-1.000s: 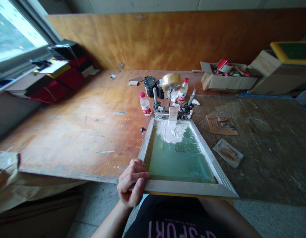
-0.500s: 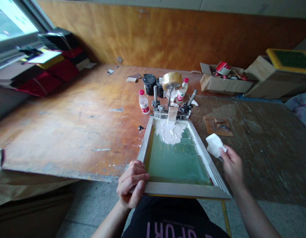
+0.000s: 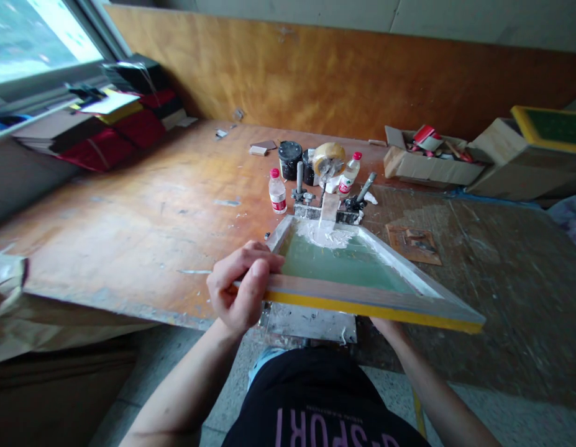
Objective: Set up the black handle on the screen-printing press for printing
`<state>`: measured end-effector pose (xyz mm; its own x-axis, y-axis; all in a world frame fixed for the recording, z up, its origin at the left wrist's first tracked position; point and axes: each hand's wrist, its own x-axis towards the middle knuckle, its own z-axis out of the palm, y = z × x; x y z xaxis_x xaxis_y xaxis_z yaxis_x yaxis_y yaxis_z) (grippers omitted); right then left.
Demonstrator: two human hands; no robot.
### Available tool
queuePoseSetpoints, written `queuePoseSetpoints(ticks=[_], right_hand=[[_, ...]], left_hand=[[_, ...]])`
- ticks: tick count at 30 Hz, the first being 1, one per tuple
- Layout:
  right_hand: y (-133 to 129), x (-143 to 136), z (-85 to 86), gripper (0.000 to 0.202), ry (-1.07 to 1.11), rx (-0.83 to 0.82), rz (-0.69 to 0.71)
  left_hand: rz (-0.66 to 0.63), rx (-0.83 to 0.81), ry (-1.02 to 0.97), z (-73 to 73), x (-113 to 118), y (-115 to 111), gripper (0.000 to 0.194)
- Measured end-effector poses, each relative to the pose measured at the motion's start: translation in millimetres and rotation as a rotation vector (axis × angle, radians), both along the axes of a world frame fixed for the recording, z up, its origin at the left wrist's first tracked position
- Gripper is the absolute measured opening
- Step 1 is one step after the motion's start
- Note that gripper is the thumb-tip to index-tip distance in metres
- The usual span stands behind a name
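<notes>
My left hand grips the near left corner of a screen printing frame, its fingers over the top. The near edge is raised and the frame slopes down toward the hinge clamps at the back. White paste lies on the far end of the green mesh, with a pale spreader standing in it. My right hand reaches beneath the raised frame; its fingers and whatever they hold are hidden. Below the frame is a grey metal plate.
Bottles with red caps, black tubs and a tape roll stand behind the clamps. An open carton is at the back right. Red-wrapped stacks lie by the window. A small brown board rests right of the frame.
My left hand has lifted the frame's near edge, uncovering the plate. My right hand, which held a white wipe beside the frame, has moved left and under it.
</notes>
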<state>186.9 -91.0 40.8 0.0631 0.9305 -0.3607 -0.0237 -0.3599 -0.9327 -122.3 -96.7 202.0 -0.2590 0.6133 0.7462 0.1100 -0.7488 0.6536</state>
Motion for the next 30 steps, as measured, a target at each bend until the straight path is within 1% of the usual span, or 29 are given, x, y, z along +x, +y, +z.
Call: queuePoseSetpoints(ticks=[2,4,6,8,11,14,19,21,25,30], right_hand=[[9,-9,3.8,0.018,-0.115,0.057,-0.015],[17,-19,13.8,0.025,-0.244,0.153,0.000],[22,-30,28.0,0.029,-0.283,0.240,0.039],[25,-42,43.2,0.028,-0.202,0.274,0.065],[25,-59,62.8,0.027,-0.026,0.268,0.064],[27,-73,77.2,0.026,0.164,0.259,0.034],[37,-83,98.4,0.024,0.502,0.174,-0.047],[40,-84,108.1,0.022,0.582,0.155,-0.053],[40,-86,125.2,0.022,0.669,0.131,0.009],[42,-89,134.1,0.014,0.801,0.074,0.020]], left_hand=[[0.068,-0.037,-0.019,20.9,3,14,0.029],[0.119,-0.078,-0.016,37.6,5,27,0.031],[0.134,-0.098,-0.017,48.6,6,37,0.033],[0.128,-0.095,-0.025,54.2,6,46,0.034],[0.125,-0.076,-0.031,55.9,6,53,0.033],[0.129,-0.072,-0.034,54.3,5,54,0.033],[0.099,-0.078,-0.048,53.3,5,54,0.032],[0.084,-0.077,-0.056,53.8,5,54,0.031],[0.066,-0.087,-0.053,54.7,6,53,0.032],[0.081,-0.083,-0.056,55.0,6,53,0.034]])
